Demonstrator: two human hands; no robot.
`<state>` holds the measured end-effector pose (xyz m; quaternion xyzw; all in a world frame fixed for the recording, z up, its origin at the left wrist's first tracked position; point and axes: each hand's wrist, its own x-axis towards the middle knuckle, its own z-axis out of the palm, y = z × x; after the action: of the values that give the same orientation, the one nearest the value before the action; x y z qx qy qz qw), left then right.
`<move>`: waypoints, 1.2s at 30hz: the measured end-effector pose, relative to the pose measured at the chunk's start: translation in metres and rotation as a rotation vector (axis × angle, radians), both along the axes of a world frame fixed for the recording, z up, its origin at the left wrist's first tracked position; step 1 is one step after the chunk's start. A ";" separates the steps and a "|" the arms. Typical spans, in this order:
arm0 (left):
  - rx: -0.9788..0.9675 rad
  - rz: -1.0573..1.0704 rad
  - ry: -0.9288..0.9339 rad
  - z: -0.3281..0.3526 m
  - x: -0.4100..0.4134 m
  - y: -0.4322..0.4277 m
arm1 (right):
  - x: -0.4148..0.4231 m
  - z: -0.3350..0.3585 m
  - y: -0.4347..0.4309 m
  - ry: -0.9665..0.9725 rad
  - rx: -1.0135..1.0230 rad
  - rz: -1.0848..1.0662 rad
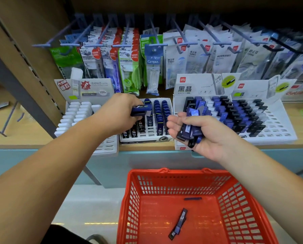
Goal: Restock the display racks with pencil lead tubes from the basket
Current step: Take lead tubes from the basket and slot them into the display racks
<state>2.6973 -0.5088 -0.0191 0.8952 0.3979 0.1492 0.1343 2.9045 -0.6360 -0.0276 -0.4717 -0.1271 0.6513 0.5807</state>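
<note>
My left hand (pixel 118 115) pinches one tube (pixel 141 108), my right hand (pixel 206 137) clutches a bundle (pixel 191 128); likely light, slick plastic, so I'd grip mid-body.

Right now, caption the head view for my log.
Left hand pinches a blue lead tube over the middle rack; right hand holds a bundle of tubes; red basket nearly empty.
</note>
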 end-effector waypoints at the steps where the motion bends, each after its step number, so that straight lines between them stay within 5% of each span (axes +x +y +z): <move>1: -0.012 -0.016 0.017 0.001 0.001 0.000 | 0.001 0.000 0.000 0.009 -0.009 -0.008; 8: -0.060 -0.008 -0.078 -0.004 0.001 -0.003 | 0.002 -0.002 0.002 -0.001 -0.035 -0.043; 21: -0.116 -0.009 0.074 0.000 -0.004 -0.003 | 0.006 -0.002 0.002 0.018 -0.007 -0.030; 27: 0.016 -0.015 -0.023 -0.016 0.006 -0.003 | 0.006 -0.002 0.001 0.022 -0.001 -0.048; 31: 0.083 -0.046 0.102 -0.020 0.009 -0.003 | 0.006 -0.003 0.004 -0.011 -0.024 -0.071; 34: 0.132 0.006 -0.062 -0.015 0.006 -0.013 | 0.004 -0.001 0.006 -0.030 -0.019 -0.104; 36: -0.078 0.118 -0.282 -0.008 0.008 -0.029 | 0.002 0.000 0.008 -0.024 0.003 -0.133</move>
<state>2.7051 -0.5380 -0.0268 0.8345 0.4327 0.2654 0.2144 2.9067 -0.6282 -0.0272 -0.4862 -0.1035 0.6051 0.6218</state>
